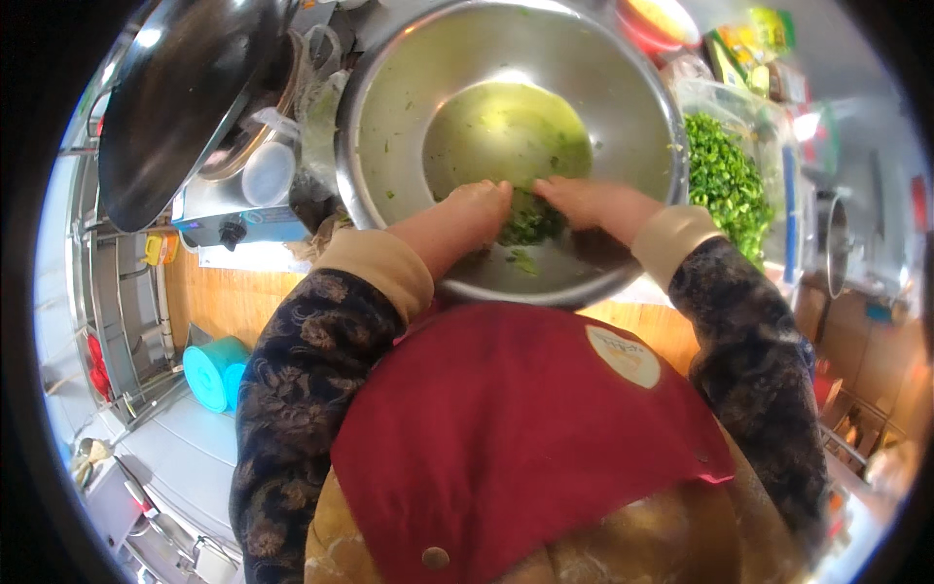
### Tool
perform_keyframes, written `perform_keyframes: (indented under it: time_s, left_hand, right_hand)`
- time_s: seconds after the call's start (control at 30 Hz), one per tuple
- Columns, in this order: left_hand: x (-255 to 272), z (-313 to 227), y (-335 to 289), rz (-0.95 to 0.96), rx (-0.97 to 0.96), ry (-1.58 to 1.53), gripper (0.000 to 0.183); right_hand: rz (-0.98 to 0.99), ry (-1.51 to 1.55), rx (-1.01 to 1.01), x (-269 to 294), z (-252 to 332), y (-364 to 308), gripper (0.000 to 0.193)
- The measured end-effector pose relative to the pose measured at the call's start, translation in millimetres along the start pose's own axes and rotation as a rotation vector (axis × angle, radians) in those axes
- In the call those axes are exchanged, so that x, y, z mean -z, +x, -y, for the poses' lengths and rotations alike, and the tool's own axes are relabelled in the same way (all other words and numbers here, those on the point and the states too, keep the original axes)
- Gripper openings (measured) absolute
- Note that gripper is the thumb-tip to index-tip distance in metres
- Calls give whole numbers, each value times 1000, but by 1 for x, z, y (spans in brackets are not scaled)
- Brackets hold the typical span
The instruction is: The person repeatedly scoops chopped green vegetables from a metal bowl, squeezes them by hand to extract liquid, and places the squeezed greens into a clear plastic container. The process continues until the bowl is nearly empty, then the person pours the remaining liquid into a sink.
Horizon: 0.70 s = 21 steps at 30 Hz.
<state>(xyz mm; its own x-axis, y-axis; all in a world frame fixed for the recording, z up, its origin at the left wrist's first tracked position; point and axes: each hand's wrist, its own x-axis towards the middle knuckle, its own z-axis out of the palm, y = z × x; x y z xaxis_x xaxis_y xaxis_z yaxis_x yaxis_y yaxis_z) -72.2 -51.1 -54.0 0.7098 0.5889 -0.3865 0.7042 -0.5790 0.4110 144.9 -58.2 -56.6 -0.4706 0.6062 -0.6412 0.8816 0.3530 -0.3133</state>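
Note:
A large stainless steel bowl [389, 127] with yellow-green liquid [496, 127] at its bottom stands in front of me. Both my hands reach into its near side. My left hand [472, 216] curls down around a clump of wet chopped greens [530, 219]. From the other side my right hand [593, 202], slightly blurred, closes on the same clump. The fingertips of both hands are partly hidden by the greens and the hands themselves. Small green bits cling to the bowl's wall.
Right of the bowl, a clear plastic tub [786, 195] holds chopped greens [725, 185]. A red bowl [660, 24] and packets [754, 44] lie behind it. At left are a big dark wok [180, 88], a stove [233, 229] and a plastic cup [268, 175]. A turquoise bucket [206, 375] stands lower left.

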Motion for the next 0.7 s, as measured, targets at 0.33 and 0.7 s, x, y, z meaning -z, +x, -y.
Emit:
perform_keyframes:
  time_s: [0.33, 0.7]
  left_hand:
    - [-34, -16, 12, 17, 291, -303, 23]
    - [44, 8, 12, 352, 688, -1993, 42]
  right_hand:
    - [-142, 407, -197, -13, 68, 13, 30]
    - [-58, 453, -102, 50, 57, 10, 33]
